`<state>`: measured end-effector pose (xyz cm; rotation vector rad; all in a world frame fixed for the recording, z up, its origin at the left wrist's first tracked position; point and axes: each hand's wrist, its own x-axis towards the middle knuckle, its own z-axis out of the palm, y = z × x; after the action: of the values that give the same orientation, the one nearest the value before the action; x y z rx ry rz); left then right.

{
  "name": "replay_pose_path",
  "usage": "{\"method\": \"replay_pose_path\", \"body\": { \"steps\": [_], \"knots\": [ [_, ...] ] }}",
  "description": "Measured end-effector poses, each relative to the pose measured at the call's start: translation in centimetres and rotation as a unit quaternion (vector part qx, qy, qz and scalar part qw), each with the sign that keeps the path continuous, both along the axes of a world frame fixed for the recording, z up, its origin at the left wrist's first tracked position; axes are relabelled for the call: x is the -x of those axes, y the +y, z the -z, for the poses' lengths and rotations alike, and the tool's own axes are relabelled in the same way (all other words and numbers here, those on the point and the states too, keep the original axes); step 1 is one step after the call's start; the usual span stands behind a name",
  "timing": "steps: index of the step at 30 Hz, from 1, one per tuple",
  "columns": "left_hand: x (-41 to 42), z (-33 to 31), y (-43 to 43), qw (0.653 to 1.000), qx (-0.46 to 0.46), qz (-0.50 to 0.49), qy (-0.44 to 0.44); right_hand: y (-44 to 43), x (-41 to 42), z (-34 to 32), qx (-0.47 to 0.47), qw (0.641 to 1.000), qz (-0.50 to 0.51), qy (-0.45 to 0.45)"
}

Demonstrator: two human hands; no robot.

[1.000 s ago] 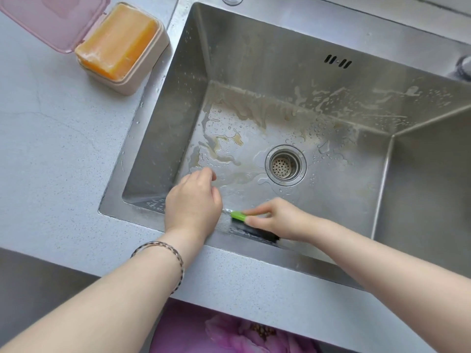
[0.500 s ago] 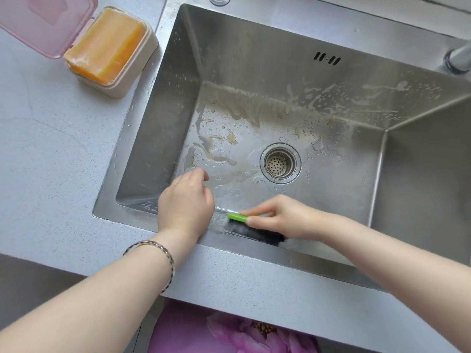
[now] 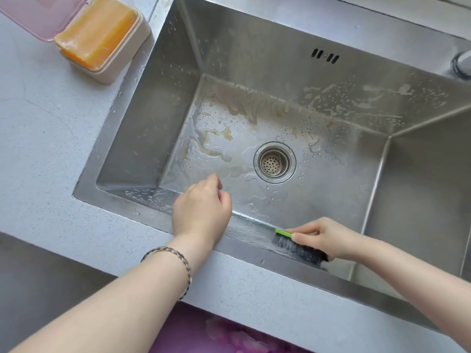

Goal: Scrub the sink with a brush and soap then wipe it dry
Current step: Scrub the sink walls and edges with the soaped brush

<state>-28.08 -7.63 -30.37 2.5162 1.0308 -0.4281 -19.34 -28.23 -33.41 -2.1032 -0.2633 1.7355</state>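
Observation:
The steel sink (image 3: 163, 103) is wet, with soapy streaks on its floor and back wall around the drain (image 3: 274, 163). My right hand (image 3: 323, 238) is shut on a brush (image 3: 295, 247) with a green back and black bristles, pressed against the sink's near wall. My left hand (image 3: 201, 210) hangs loosely curled over the near rim, holding nothing, its wrist resting on the edge. An orange soap bar (image 3: 95, 34) lies in an open beige box with a pink lid at the upper left of the counter.
Grey speckled countertop (image 3: 51, 138) surrounds the sink on the left and front. A tap base (image 3: 461, 64) shows at the right edge. The overflow slots (image 3: 325, 56) sit high on the back wall. Below the counter's front is purple floral fabric (image 3: 229, 335).
My right hand has slid the brush rightward along the near wall, away from my left hand. The left hand has stayed at the rim, fingers curling slightly.

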Motion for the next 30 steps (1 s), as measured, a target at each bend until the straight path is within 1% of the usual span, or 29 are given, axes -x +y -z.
{"method": "replay_pose_path", "body": {
  "steps": [1,2,4,6,8,10,12,14,16,17,19,21,23,27,28,30],
  "knots": [
    [0.0,0.0,-0.1,1.0,-0.003,0.001,0.0,0.0,0.0,0.9,0.03,0.999,-0.009,-0.014],
    [0.0,0.0,-0.1,1.0,-0.003,0.002,-0.001,0.9,0.2,1.8,0.03,0.999,-0.008,-0.03],
    [0.0,0.1,-0.2,1.0,-0.005,0.001,0.0,3.2,1.1,3.3,-0.029,0.999,0.001,-0.033],
    [0.0,0.2,-0.1,1.0,-0.008,0.0,-0.003,4.6,1.2,2.3,-0.074,0.997,0.009,-0.024],
    [0.0,0.2,-0.1,1.0,-0.006,0.001,-0.007,2.8,0.6,1.2,-0.09,0.996,0.007,0.003],
    [0.0,0.3,-0.1,1.0,0.0,0.002,-0.013,0.0,0.0,1.4,-0.027,1.0,0.009,0.01],
    [0.0,0.3,-0.2,1.0,0.005,0.003,-0.011,-0.3,-0.1,3.3,0.033,0.999,-0.001,-0.007],
    [0.0,0.4,-0.2,1.0,0.006,0.003,-0.009,2.7,0.5,5.4,0.002,0.999,0.006,-0.034],
    [0.0,0.5,-0.1,1.0,0.004,0.002,-0.012,5.9,1.5,6.5,-0.07,0.997,0.024,-0.018],
    [0.1,0.5,-0.1,1.0,0.004,0.003,-0.013,6.3,1.6,6.2,-0.089,0.996,0.026,-0.011],
    [0.0,0.4,-0.1,1.0,0.007,0.005,-0.011,4.0,1.0,6.0,-0.089,0.996,0.021,-0.017],
    [0.1,0.5,0.0,1.0,0.01,0.009,-0.015,0.3,0.2,6.2,-0.036,0.999,0.011,-0.028],
    [0.0,0.5,0.0,1.0,0.008,0.012,-0.014,0.0,0.1,7.0,-0.01,0.999,0.001,-0.035],
    [0.0,0.5,0.0,1.0,0.001,0.014,-0.004,8.4,1.6,10.0,-0.102,0.994,-0.029,-0.036],
    [-0.1,0.6,0.0,1.0,-0.001,0.014,-0.003,9.1,1.9,10.2,-0.109,0.993,-0.022,-0.037],
    [-0.1,0.6,0.0,1.0,0.001,0.015,-0.002,7.1,1.2,9.8,-0.094,0.994,-0.011,-0.045]
  ]
}}
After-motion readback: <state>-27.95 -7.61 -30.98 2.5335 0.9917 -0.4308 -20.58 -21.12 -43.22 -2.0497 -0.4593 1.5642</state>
